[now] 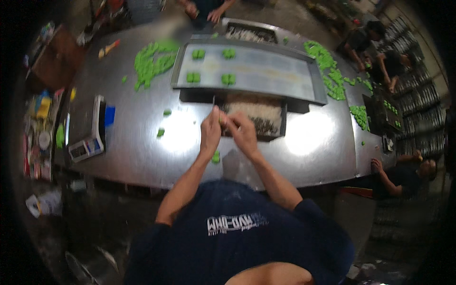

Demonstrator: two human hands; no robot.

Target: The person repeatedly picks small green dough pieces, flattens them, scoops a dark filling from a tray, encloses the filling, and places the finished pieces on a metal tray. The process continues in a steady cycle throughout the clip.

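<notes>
My left hand [210, 133] and my right hand [243, 134] meet over the near left corner of a dark box [283, 118] of pale, crumbly material [254, 110]. Both hands are closed, with thumbs and fingertips pressed together around something small that they mostly hide. A thin upright sliver shows just above the left fingertips; I cannot tell whether it is held or part of the box. Behind the box lies a shallow metal tray [266, 61] with several green clover-shaped pieces [228, 79] at its left end. A green lump [215, 157] rests below my wrists.
Loose green pieces [147, 64] lie heaped at the table's far left, with more green pieces [327, 66] at the right. A scale [88, 128] stands near the left edge. Another person's hands [214, 15] are across the steel table [137, 156]; other people work at the right.
</notes>
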